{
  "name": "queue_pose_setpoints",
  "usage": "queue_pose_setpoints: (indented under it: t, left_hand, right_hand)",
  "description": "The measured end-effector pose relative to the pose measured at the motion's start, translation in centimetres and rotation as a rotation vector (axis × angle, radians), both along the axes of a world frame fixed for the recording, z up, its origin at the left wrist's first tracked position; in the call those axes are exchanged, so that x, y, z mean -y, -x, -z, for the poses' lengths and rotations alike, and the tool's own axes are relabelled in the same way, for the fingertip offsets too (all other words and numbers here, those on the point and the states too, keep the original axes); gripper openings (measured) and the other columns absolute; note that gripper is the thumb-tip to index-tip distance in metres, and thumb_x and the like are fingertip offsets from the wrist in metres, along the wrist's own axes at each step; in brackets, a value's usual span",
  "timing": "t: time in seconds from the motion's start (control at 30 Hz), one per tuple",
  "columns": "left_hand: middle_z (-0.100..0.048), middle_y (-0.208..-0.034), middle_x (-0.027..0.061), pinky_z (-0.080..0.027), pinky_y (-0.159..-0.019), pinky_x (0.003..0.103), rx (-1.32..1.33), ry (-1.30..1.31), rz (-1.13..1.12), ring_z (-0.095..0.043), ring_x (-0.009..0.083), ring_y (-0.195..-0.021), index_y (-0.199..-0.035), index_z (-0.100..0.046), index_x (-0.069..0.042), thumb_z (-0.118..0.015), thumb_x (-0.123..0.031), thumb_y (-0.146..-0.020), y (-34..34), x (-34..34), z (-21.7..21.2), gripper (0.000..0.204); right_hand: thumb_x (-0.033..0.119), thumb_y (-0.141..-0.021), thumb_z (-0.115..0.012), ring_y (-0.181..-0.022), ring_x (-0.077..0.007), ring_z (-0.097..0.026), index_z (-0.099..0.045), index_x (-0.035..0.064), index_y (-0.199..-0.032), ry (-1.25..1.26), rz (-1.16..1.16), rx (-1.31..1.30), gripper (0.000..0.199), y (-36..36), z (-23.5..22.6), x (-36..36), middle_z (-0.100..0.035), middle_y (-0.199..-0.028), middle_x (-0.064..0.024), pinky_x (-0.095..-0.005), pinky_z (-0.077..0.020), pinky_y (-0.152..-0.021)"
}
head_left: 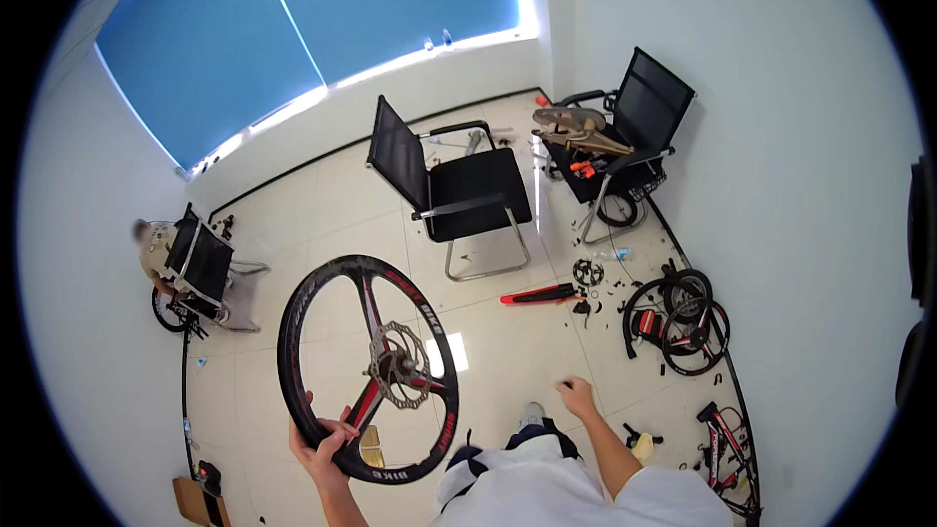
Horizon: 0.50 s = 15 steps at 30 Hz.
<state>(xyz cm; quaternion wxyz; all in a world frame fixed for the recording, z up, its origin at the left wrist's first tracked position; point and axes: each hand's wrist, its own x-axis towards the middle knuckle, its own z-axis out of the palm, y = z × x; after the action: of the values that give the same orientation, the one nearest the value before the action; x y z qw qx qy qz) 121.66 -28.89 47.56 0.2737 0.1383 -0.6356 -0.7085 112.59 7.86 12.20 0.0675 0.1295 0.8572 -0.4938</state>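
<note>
My left hand (324, 447) is closed round the lower left rim of a black bicycle wheel (362, 407) with three broad red-and-grey spokes. The wheel is raised off the floor and tilted, in front of me to the left. A silver disc brake rotor (400, 365) sits at its hub, facing up toward me. My right hand (578, 397) is held apart from the wheel, in front of my body on the right. Its fingers are curled together, with something small and dark at the fingertips that is too small to name.
A black chair (478, 193) stands ahead; another chair (652, 102) at the right carries brown and orange parts. Several bicycle wheels (695, 337), a red-and-black frame (719, 449) and small loose parts lie on the right floor. Far left, a person (156, 252) is by a chair (203, 263).
</note>
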Motion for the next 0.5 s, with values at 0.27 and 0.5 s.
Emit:
queue_pose_setpoints:
  t: [0.27,0.5]
  left_hand:
    - [-0.058,-0.062,0.0094,-0.044,-0.096,0.054,0.006,-0.093,0.093,-0.062,0.0239,-0.057,-0.134,-0.039,0.006,-0.060,-0.003,-0.063,20.0,2.5,3.6,0.074]
    - [-0.057,-0.062,0.0080,-0.044,-0.097,0.053,0.103,-0.139,0.420,-0.063,0.0240,-0.060,-0.131,-0.042,0.005,-0.063,-0.002,-0.064,43.8,0.1,4.8,0.071]
  right_hand:
    - [0.023,-0.074,-0.060,-0.056,-0.0235,-0.062,-0.067,-0.0041,-0.073,-0.052,0.593,0.740,0.028,-6.1,6.6,-12.4,-0.063,-0.065,-0.0153,-0.0357,-0.0492,-0.051]
    - [0.017,-0.078,-0.059,-0.049,-0.0167,-0.053,-0.064,-0.0021,-0.073,0.180,0.916,0.603,0.021,1.5,2.5,-6.1,-0.057,-0.059,-0.0086,-0.0304,-0.0412,-0.042]
